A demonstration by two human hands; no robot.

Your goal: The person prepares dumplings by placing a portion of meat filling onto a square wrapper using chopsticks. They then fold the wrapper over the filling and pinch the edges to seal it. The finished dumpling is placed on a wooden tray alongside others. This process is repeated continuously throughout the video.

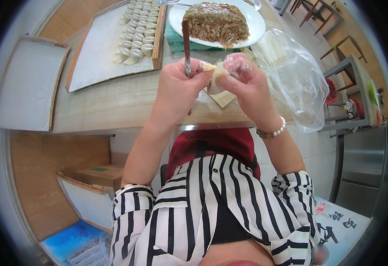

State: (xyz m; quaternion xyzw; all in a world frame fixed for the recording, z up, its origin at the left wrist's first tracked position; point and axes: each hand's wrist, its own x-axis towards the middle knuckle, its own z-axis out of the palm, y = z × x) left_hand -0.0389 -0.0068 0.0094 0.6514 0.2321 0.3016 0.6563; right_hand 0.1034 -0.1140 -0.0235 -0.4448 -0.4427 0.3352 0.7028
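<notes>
Both my hands meet over the table's front part, pinching a folded dough wrapper (218, 78) between fingers and thumbs. My left hand (184, 83) also holds a brown stick-like tool (187, 46) upright, its lower end showing below the hand. My right hand (245, 78) grips the wrapper's other side. Beneath the hands, square wrappers (224, 98) lie on the table. Just beyond stands a white oval plate (257, 25) heaped with minced filling (215, 23). At the back left, rows of folded dumplings (136, 43) sit on a wood-edged tray (97, 50).
The plate rests on a green box (175, 41). A clear plastic bag (297, 79) lies on the table (120, 103) at right. Another wood-edged board (31, 83) is at left. Chairs (317, 13) and a metal-framed stand (345, 66) are to the right.
</notes>
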